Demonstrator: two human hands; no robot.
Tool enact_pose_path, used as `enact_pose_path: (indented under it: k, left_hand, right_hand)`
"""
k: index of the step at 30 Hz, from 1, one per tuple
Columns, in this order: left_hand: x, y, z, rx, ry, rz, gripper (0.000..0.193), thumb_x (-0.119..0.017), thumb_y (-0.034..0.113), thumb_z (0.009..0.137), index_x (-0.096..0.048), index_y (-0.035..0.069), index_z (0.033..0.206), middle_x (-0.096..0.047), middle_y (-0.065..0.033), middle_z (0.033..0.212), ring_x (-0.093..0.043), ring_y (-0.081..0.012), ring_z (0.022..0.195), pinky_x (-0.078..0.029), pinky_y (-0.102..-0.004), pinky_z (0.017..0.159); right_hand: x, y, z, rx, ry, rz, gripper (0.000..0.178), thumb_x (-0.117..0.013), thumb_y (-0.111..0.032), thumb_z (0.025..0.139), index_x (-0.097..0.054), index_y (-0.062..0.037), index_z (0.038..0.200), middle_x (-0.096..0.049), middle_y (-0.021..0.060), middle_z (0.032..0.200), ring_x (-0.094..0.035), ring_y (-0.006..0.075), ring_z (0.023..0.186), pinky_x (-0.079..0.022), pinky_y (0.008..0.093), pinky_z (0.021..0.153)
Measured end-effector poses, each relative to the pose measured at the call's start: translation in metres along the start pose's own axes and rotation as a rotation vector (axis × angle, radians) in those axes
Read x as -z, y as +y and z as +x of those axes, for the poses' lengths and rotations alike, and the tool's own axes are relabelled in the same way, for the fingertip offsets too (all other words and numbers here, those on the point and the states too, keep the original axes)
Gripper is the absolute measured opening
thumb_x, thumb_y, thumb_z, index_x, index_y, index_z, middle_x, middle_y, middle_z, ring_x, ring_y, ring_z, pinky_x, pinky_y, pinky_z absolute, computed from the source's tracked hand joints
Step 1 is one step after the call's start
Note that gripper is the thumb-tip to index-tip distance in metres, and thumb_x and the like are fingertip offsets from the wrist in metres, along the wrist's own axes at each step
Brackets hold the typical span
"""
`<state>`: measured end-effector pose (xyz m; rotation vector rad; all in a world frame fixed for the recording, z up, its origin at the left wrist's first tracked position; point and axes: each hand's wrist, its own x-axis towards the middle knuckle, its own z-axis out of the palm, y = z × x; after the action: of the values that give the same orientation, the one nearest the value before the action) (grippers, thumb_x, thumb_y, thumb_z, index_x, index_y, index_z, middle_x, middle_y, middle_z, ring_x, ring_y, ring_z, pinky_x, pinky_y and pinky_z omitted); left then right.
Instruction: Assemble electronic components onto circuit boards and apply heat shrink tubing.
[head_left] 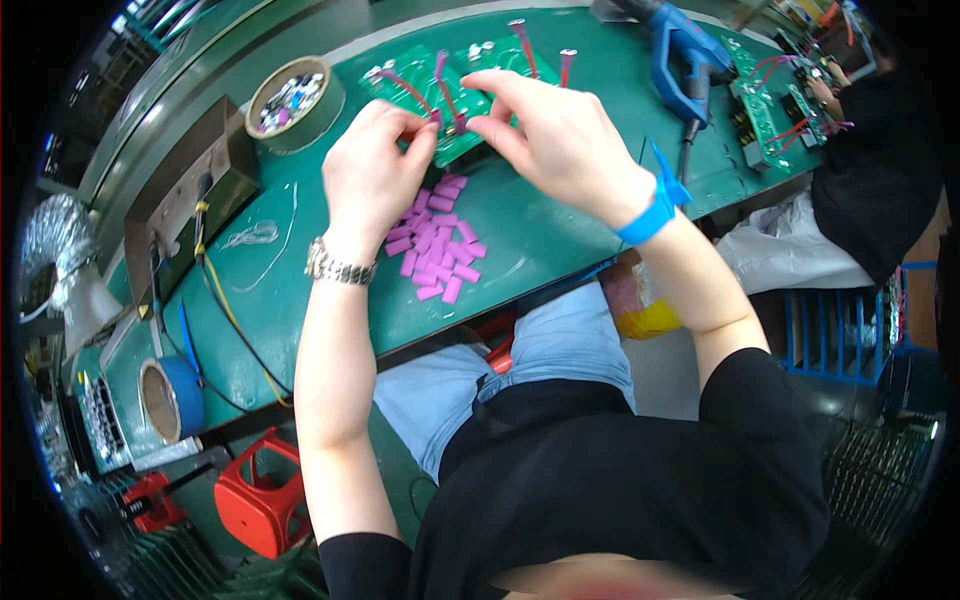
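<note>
Both my hands are over green circuit boards (462, 148) at the far middle of the bench. Red wires (524, 50) stand up from the boards, some with purple sleeves (460, 123) on them. My left hand (372, 160) is closed in a pinch on a small purple sleeve (435, 118) at a red wire. My right hand (555, 135) is open, thumb and forefinger apart, with the thumb tip beside another sleeved wire. Its other fingers are partly hidden. Loose purple sleeves (440, 240) lie in a pile just below my hands.
A round tub (330, 112) of small parts stands at the far left, by a metal trough (150, 195) and a cabled tool (202, 205). Blue tape (185, 400) lies near left. A blue power tool (680, 60) and more wired boards (755, 110) are right, beside another person's sleeve (885, 180).
</note>
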<state>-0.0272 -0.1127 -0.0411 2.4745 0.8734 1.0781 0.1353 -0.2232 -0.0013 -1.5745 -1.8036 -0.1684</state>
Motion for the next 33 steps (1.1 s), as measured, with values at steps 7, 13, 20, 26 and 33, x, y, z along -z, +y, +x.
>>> enact_pose_path:
  k: [7, 13, 20, 26, 33]
  left_hand:
    - [0.016, 0.006, 0.007, 0.137, -0.009, -0.134, 0.015, -0.070, 0.022, 0.079, -0.071, 0.010, 0.088, -0.063, -0.0023, 0.080, -0.058, -0.0132, 0.060, -0.048, -0.0283, 0.058]
    - [0.001, 0.004, 0.008, 0.010, 0.096, -0.150, 0.012, -0.071, 0.019, 0.079, -0.069, 0.008, 0.082, -0.064, -0.0036, 0.079, -0.064, -0.0171, 0.066, -0.050, -0.0296, 0.058]
    - [-0.003, 0.006, 0.004, 0.109, 0.042, -0.143, 0.013, -0.071, 0.020, 0.078, -0.067, 0.008, 0.081, -0.063, -0.0034, 0.074, -0.062, -0.0169, 0.063, -0.049, -0.0303, 0.058]
    - [0.004, 0.004, 0.005, 0.159, -0.049, -0.113, 0.020, -0.072, 0.022, 0.078, -0.066, 0.005, 0.087, -0.063, -0.0047, 0.079, -0.062, -0.0152, 0.064, -0.050, -0.0299, 0.060]
    - [0.018, -0.012, 0.016, 0.794, -0.382, -0.906, 0.034, -0.068, 0.020, 0.087, -0.055, -0.004, 0.108, -0.062, -0.0052, 0.084, -0.061, -0.0109, 0.063, -0.053, -0.0209, 0.058]
  right_hand:
    - [0.088, 0.090, -0.021, -0.498, 0.476, 0.080, 0.031, -0.064, -0.025, 0.089, -0.064, -0.0016, 0.109, -0.069, 0.0083, 0.086, -0.065, 0.0104, 0.068, -0.051, 0.0238, 0.062]
    - [0.112, 0.220, -0.030, -0.869, -0.175, -0.791, 0.065, -0.059, -0.052, 0.081, -0.060, 0.0042, 0.113, -0.063, 0.0281, 0.108, -0.060, 0.0414, 0.102, -0.047, 0.0445, 0.090]
    - [0.110, 0.242, -0.010, -0.985, -0.374, -0.732, 0.059, -0.048, -0.049, 0.085, -0.062, 0.0003, 0.114, -0.060, 0.0241, 0.118, -0.056, 0.0396, 0.112, -0.044, 0.0446, 0.096]
    - [0.100, 0.245, -0.021, -1.033, -0.247, -0.731, 0.053, -0.047, -0.040, 0.083, -0.062, -0.0006, 0.115, -0.056, 0.0240, 0.123, -0.053, 0.0408, 0.115, -0.042, 0.0449, 0.099]
    - [0.101, 0.277, -0.036, -1.140, 0.039, -0.074, 0.048, -0.064, -0.036, 0.076, -0.065, 0.0036, 0.105, -0.065, 0.0191, 0.105, -0.062, 0.0327, 0.097, -0.048, 0.0405, 0.087]
